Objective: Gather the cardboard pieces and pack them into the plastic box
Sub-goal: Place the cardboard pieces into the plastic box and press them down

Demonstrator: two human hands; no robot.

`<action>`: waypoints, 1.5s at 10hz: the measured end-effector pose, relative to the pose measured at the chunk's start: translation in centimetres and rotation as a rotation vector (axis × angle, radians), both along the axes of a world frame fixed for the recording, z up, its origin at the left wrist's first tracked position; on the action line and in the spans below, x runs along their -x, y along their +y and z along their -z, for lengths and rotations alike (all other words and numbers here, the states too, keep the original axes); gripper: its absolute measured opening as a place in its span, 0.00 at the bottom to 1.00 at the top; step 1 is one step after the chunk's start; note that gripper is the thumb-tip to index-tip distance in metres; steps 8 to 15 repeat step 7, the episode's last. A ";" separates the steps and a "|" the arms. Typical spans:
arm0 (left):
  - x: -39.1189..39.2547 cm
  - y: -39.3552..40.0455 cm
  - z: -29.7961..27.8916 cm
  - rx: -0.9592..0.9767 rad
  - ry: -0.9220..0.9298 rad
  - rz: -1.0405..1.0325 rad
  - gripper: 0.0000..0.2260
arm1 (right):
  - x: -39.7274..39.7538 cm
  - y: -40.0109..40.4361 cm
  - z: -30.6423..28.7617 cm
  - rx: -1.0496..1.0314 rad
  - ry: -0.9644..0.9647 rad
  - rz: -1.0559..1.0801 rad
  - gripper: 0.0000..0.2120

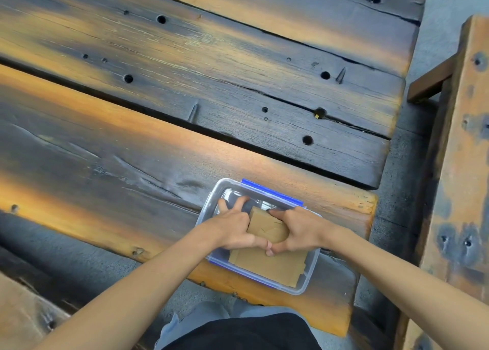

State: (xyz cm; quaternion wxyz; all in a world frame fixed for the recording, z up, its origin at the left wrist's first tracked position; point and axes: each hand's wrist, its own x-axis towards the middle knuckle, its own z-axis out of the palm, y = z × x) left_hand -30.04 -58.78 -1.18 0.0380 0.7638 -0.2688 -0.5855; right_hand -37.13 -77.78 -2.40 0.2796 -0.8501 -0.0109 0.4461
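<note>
The clear plastic box (308,278) with blue clips sits at the near right corner of the weathered wooden table (158,137), whose far planks lie bare. Inside it, left hand (232,228) and right hand (299,230) clasp a stack of brown cardboard pieces (267,229) above a flat sheet (272,266).

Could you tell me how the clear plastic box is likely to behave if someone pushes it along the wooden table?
The plastic box looks thin-walled and holds only cardboard pieces, so it is probably light and would slide readily. It sits at the table edge, so a push towards the person might tip it off. Low and wide, it seems unlikely to topple otherwise, especially with the left hand and right hand pressing inside.
</note>
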 end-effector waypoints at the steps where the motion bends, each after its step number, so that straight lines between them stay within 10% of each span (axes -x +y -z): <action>1: -0.2 0.0 -0.1 -0.018 -0.003 0.014 0.37 | 0.5 0.1 0.0 0.050 -0.035 -0.030 0.55; 5: -1.4 1.6 -3.3 0.043 -0.053 -0.078 0.47 | -0.3 0.6 -2.2 0.014 0.026 -0.018 0.60; 7: -3.4 4.3 -8.0 0.274 -0.315 -0.073 0.32 | -3.0 2.6 -5.9 0.038 -0.127 -0.049 0.54; 15: -3.4 4.3 -8.0 0.274 -0.315 -0.073 0.32 | -3.0 2.6 -5.9 0.038 -0.127 -0.049 0.54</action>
